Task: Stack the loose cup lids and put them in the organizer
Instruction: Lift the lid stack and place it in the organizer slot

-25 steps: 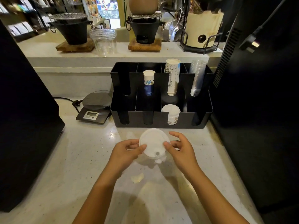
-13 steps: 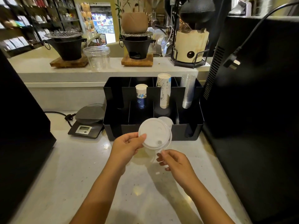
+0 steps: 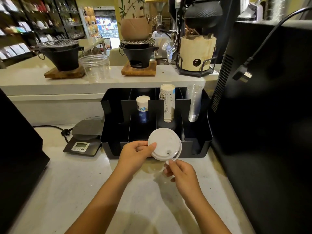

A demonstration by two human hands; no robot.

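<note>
A short stack of white cup lids (image 3: 164,144) is held up in front of the black organizer (image 3: 195,150), tilted toward me. My left hand (image 3: 135,152) grips the stack by its left rim, thumb on top. My right hand (image 3: 180,173) is just below the stack, its fingertips pinching the small tab at the lower edge. The lid stack hides the organizer's front third compartment. The back row holds a blue-and-white paper cup stack (image 3: 142,108), a taller printed cup stack (image 3: 167,103) and clear plastic cups (image 3: 194,102).
A digital scale (image 3: 84,138) with its cord sits left of the organizer. Large black machines stand at the left (image 3: 18,149) and right (image 3: 263,115). A raised shelf behind carries black stoves, a clear jar (image 3: 95,68) and a cream burner. Pale counter (image 3: 76,183) lies under my arms.
The lid stack has risen from the counter and moved toward the organizer's front. My right hand left the right rim and dropped below the stack. The view tilted upward.
</note>
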